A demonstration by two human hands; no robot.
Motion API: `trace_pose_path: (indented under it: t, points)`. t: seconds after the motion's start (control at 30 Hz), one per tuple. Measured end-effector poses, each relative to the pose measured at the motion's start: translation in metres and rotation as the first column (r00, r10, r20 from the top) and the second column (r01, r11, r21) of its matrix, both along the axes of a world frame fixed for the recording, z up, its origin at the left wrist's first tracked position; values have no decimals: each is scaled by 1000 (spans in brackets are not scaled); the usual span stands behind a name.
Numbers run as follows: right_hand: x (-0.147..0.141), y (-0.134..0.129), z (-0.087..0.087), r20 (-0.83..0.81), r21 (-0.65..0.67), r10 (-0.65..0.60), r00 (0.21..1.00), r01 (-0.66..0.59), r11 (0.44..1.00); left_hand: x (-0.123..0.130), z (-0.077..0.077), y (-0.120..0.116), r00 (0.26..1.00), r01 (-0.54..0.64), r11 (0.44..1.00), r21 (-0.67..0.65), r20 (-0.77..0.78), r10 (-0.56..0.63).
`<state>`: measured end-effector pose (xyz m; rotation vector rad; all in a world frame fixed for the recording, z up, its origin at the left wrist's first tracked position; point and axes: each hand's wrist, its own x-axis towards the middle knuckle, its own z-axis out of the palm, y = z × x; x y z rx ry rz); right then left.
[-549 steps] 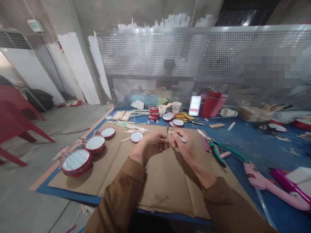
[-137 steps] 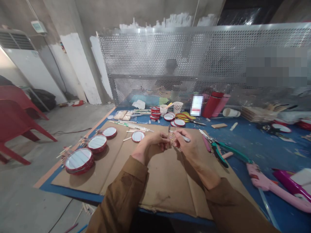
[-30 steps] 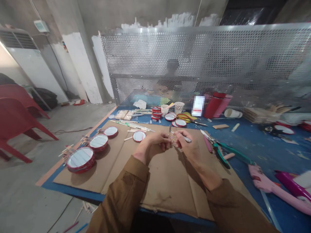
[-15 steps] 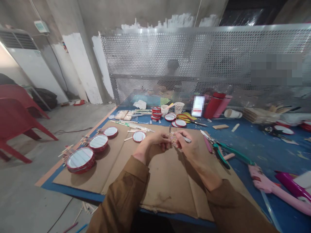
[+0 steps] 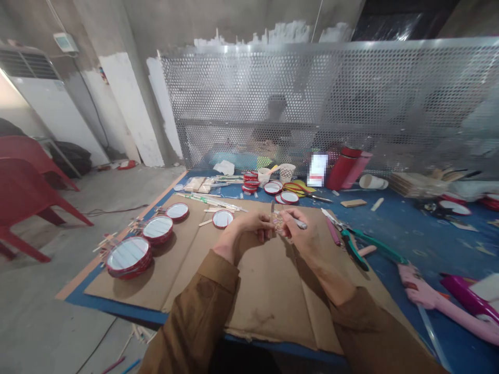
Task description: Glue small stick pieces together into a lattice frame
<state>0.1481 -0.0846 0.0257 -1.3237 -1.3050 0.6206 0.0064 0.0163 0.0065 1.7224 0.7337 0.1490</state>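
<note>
Discs [image 5: 129, 252] with sticks [image 5: 107, 243] looked finished; a lone disc [image 5: 223, 218] did not. Over cardboard [image 5: 268, 291], the left hand [image 5: 253, 223] pinched a strip [image 5: 272, 207] and the right hand [image 5: 303, 236] gripped a pale tool [image 5: 301, 225].

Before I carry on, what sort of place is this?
Probably a small craft workshop: the bare concrete wall is roughly patched with white, and the blue table holds a cardboard sheet, green-handled pliers and a pink glue gun.
</note>
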Motion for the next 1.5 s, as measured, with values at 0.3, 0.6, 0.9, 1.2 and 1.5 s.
trace_pose_path:
  t: [0.3,0.6,0.9,1.2,1.5]
  points:
    - [3,4,-7,1,5,12,1000,-12,1000,0,-3,3,1000,10,1000,-21,8,-10]
    - [2,0,-1,57,16,-20,998,19,1000,0,-9,7,1000,16,1000,0,20,-16]
    - [2,1,-3,56,13,-7,998,7,1000,1,-4,3,1000,10,1000,-5,26,-10]
    - [2,1,-2,41,-1,2,999,-2,1000,0,-5,4,1000,-9,1000,-25,15,10]
    - [3,4,-6,9,15,25,1000,-25,1000,1,-1,1,999,-18,999,-43,35,19]
